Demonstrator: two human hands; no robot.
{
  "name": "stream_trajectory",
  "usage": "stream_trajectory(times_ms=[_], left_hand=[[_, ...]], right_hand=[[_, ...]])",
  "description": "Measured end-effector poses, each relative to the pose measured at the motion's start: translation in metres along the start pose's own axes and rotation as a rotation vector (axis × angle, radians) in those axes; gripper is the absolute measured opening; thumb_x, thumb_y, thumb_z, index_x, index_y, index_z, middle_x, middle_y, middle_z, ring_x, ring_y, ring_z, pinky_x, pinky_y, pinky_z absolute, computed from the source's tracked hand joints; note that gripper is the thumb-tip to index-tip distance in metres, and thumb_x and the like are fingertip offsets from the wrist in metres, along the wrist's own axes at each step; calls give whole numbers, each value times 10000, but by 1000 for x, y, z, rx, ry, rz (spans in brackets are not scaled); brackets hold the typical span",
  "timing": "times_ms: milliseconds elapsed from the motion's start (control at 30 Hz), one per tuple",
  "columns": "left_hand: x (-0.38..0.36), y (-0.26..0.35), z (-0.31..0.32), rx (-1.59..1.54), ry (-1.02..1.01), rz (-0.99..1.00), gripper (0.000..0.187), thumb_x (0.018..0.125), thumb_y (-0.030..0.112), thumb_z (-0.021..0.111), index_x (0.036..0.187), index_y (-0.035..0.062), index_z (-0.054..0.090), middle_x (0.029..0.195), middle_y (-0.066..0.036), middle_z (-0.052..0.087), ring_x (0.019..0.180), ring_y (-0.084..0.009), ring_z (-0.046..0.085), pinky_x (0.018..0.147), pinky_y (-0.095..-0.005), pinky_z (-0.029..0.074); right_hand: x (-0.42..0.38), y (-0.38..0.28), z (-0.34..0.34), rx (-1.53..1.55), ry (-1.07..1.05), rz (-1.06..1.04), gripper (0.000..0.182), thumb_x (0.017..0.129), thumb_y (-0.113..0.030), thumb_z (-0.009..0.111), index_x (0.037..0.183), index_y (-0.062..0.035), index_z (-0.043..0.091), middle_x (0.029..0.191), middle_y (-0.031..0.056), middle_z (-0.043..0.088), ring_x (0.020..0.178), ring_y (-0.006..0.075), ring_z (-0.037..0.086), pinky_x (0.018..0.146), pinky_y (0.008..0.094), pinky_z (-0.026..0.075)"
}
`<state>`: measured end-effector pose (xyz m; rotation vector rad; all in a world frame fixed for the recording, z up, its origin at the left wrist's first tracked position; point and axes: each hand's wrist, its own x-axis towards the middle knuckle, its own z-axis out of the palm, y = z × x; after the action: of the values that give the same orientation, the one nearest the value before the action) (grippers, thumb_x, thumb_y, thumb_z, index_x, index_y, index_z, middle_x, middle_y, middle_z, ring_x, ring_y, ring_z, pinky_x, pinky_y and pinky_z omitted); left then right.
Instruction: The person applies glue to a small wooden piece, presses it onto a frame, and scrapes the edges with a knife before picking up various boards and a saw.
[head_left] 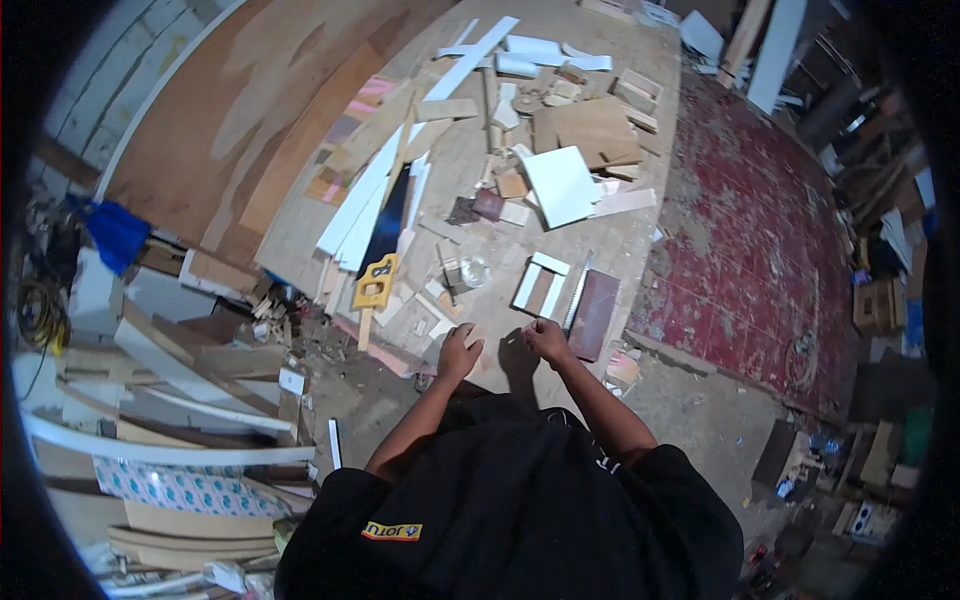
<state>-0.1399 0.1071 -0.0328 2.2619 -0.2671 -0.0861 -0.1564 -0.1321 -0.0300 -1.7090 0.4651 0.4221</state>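
My left hand (pixel 460 353) is at the near edge of the workbench, its fingers curled against a small pale wood piece (pixel 478 335). To its right, my right hand (pixel 546 342) is closed in a pinch over the bench; whatever it pinches is too small to make out. Just beyond the right hand lies a small white-edged wooden frame (pixel 541 284). A dark reddish-brown flat block (pixel 596 315) sits to the right, with a thin metal strip (pixel 577 292) beside it. Past my left hand stands a clear round container (pixel 475 271) among small wood offcuts (pixel 438 300).
A handsaw with a yellow handle (pixel 375 281) lies on the bench's left side. Farther back are a white square panel (pixel 562 187), a brown board (pixel 590 132) and white strips (pixel 472 60). Stacked curved boards (pixel 190 455) fill the floor at left; red flooring (pixel 740 240) lies right.
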Motion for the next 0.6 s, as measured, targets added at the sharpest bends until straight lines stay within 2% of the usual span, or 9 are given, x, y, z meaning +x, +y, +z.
stream_trajectory(times_ms=[67,133,200,267,333,400,467,533,600], left_hand=[[-8,-3,-20,-25,83,-35,388,801,198,716,1121,21,586,1036,-194,640,977,-338,631,852,-406,501],[-17,0,-46,-235,8,-318,402,821,179,716,1137,-3,547,1000,-194,670,944,-267,658,822,-352,507],[-25,-30,-47,-314,74,-269,405,826,157,711,1149,-5,528,1005,-183,668,941,-236,654,816,-333,504],[-32,-37,-58,-394,134,-214,410,831,135,707,1160,-8,509,1009,-171,666,938,-204,649,810,-314,500],[-34,-8,-83,-431,167,-178,407,834,102,696,1175,7,496,1019,-149,654,932,-190,640,811,-312,497],[-34,-8,-90,-487,165,-229,398,837,93,690,1173,5,496,1022,-139,646,930,-184,632,808,-306,494],[-31,-3,-94,-551,154,-270,390,841,85,685,1172,3,496,1026,-129,637,929,-177,624,804,-300,491],[-29,1,-95,-515,228,-192,387,839,82,683,1158,-16,488,1008,-126,634,890,-173,617,797,-297,491],[-25,1,-97,-424,208,-149,367,846,85,671,1147,-22,491,992,-120,638,869,-163,614,775,-295,494]], right_hand=[[17,5,26,-96,-70,-76,166,857,-182,648,827,-20,637,706,58,616,612,129,576,557,284,468],[25,-13,51,-245,42,-269,223,823,-204,685,904,-1,640,754,81,639,699,151,615,625,303,499],[29,-39,61,-259,180,-307,311,804,-180,707,1056,-19,620,813,107,655,749,183,643,652,329,514],[55,-51,75,-54,337,-313,339,800,-152,722,1093,-21,611,826,125,662,716,190,645,636,324,515],[59,-82,75,-99,465,-465,351,802,-121,724,1119,-27,609,840,131,670,661,190,645,609,319,514],[74,-97,73,-80,388,-402,361,786,-181,739,1107,-53,631,891,166,691,787,276,680,731,367,527],[80,-109,71,-161,383,-427,271,811,-156,713,1051,-45,659,928,170,694,788,274,685,732,364,530],[86,-113,69,-257,441,-606,200,827,-154,699,995,-45,682,910,163,687,763,286,680,720,373,531],[84,-113,66,-345,453,-658,164,838,-155,681,971,-60,689,906,152,673,772,302,667,715,386,529]])
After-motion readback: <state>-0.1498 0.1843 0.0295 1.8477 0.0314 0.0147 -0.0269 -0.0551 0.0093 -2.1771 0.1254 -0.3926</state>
